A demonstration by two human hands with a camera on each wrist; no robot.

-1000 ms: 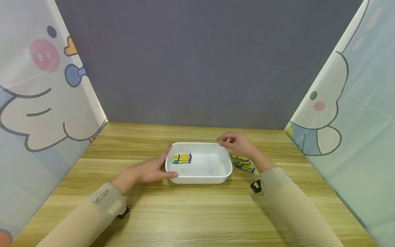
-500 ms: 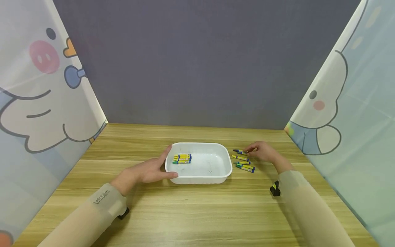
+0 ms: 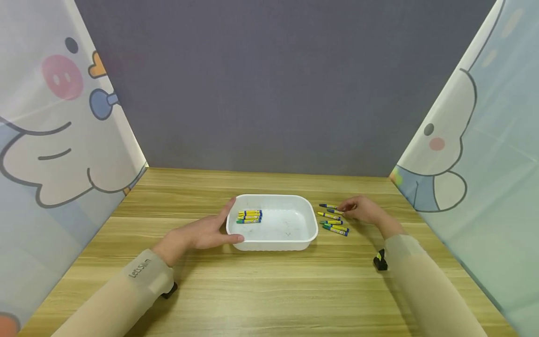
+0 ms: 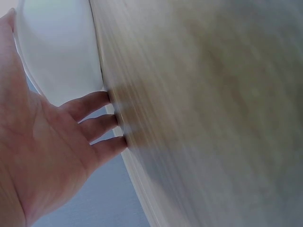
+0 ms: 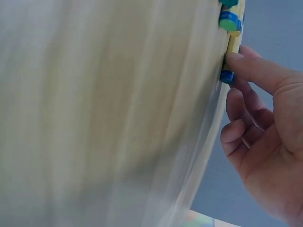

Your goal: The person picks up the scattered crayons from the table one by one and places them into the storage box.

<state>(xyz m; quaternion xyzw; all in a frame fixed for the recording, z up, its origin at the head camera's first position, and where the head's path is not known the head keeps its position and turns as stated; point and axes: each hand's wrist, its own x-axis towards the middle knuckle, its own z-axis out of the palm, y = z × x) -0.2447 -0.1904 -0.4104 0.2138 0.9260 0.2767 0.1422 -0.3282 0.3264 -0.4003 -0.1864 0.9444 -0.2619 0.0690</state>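
A white plastic box [image 3: 269, 245] stands on the table, with a small row of yellow-wrapped crayons [image 3: 249, 216] lying at its left end. My left hand [image 3: 208, 231] rests against that end, thumb on the front rim and fingers spread toward the back corner; in the left wrist view, its fingertips touch the table. To the right of the box lie several more crayons [image 3: 335, 230]. My right hand [image 3: 364, 210] pinches a dark-tipped crayon [image 3: 334, 211] by its right end, low at the table. Its thumb [image 5: 253, 71] partly covers that crayon in the right wrist view.
The wood-grain table [image 3: 252, 290] runs back to a dark grey panel [image 3: 269, 89]. Patterned cloth panels [image 3: 463, 154] stand along both sides. Another dark crayon [image 3: 327, 206] lies just behind the pinched one.
The right hand has gone from above the box's back right corner to the loose crayons, shifting the pinched one slightly right and forward. The left hand and box have stayed in place.
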